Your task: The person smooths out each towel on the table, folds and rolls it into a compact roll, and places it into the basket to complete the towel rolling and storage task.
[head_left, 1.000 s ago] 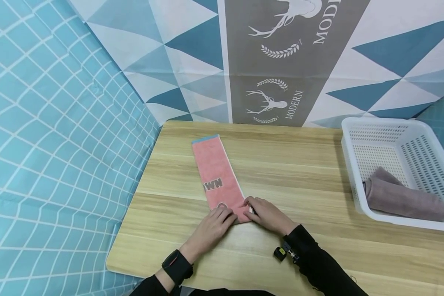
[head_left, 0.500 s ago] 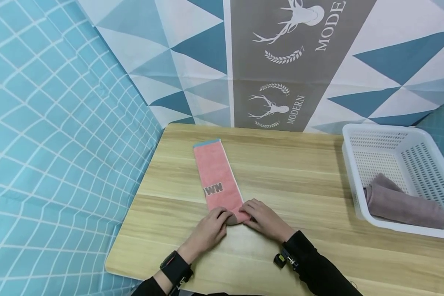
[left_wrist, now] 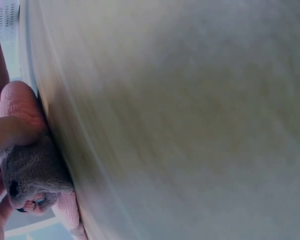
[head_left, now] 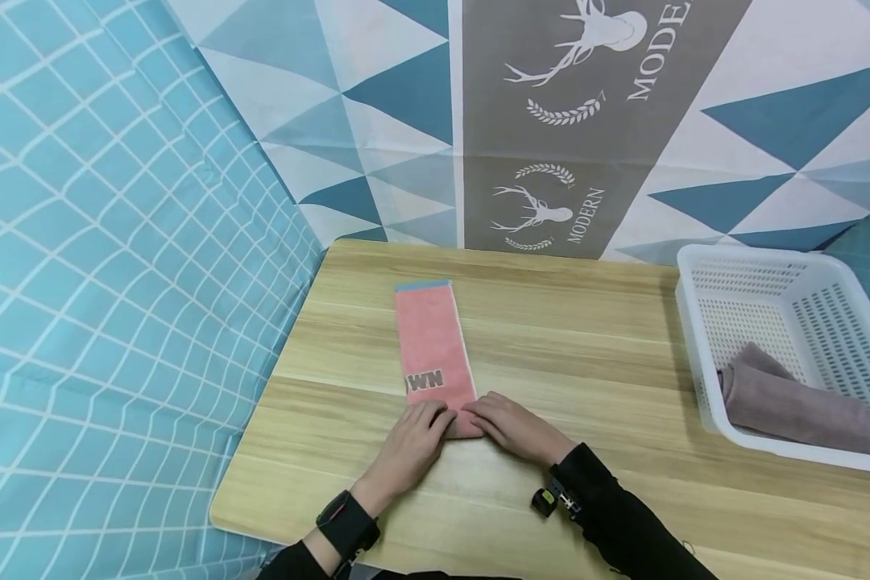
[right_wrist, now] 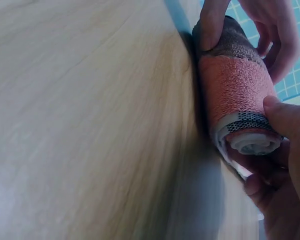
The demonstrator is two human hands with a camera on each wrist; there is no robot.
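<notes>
A long pink towel (head_left: 435,330) with grey lettering and a blue far edge lies on the wooden table. Its near end is wound into a roll, pink and grey on the outside. My left hand (head_left: 409,443) grips the roll's left part, its thumb pressed on the grey patch (left_wrist: 35,165) in the left wrist view. At the other end my right hand (head_left: 522,427) holds the roll with thumb and fingers. The right wrist view shows the spiral of layers (right_wrist: 255,143) at that end. From the head view the hands hide much of the roll.
A white perforated basket (head_left: 696,362) stands at the table's right side, with a rolled mauve towel (head_left: 805,403) inside. Patterned cloth (head_left: 377,121) hangs behind the wooden table (head_left: 587,338), and blue checked cloth (head_left: 116,282) along its left.
The roll has taken up more of the towel, so the flat stretch is shorter and the lettering sits closer to the hands. The flat part has swung slightly to the right.
</notes>
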